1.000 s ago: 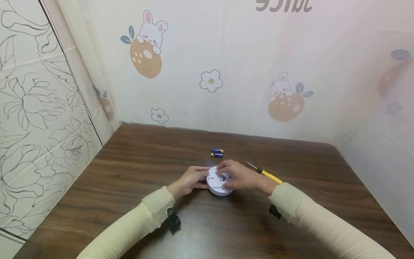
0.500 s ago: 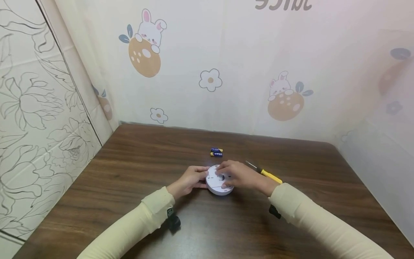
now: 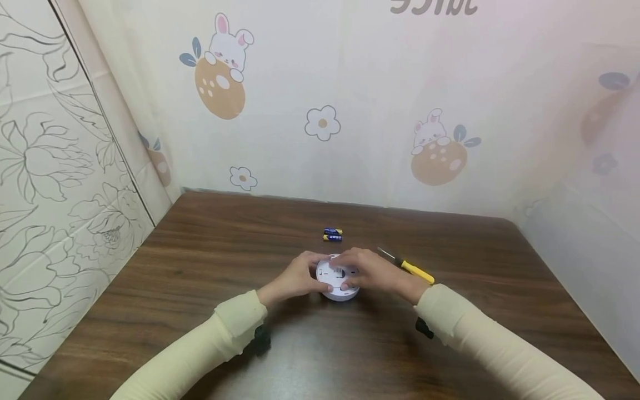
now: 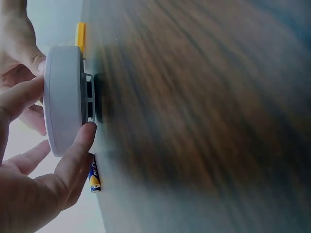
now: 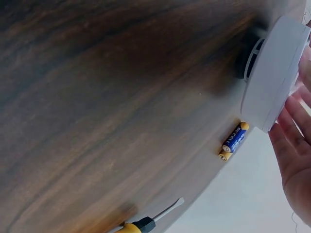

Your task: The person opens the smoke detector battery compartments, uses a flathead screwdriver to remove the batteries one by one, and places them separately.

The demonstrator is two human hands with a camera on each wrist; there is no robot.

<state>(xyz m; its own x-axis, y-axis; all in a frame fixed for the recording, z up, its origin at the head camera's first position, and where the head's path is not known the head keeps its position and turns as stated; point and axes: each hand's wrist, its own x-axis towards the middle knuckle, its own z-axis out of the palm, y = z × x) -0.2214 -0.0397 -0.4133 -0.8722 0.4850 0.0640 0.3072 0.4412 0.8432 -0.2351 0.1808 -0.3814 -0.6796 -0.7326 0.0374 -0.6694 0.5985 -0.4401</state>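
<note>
A round white smoke detector [image 3: 327, 276] lies back side up between the two hands, its slotted vent low against the table in both wrist views. My left hand [image 3: 298, 275] grips its left side. In the left wrist view, the thumb presses the upper edge of the detector [image 4: 63, 102] and a fingertip touches its side near the vent. From the right, my right hand [image 3: 375, 270] curls over the back plate, thumb near and fingers far. In the right wrist view those fingers lie along the back of the detector [image 5: 274, 73], their tips partly hidden.
Two blue-and-yellow batteries [image 3: 332, 234] lie side by side behind the detector. To the right, behind the right wrist, is a yellow-handled screwdriver [image 3: 416, 272] with its tip pointing back left. The brown wooden table [image 3: 240, 222] meets a patterned curtain [image 3: 370, 166] at its back edge.
The left thumb and fingers have shifted: the thumb now reaches over the near part of the detector's back, and the fingers have moved to its far side. The right hand stays nearly still.
</note>
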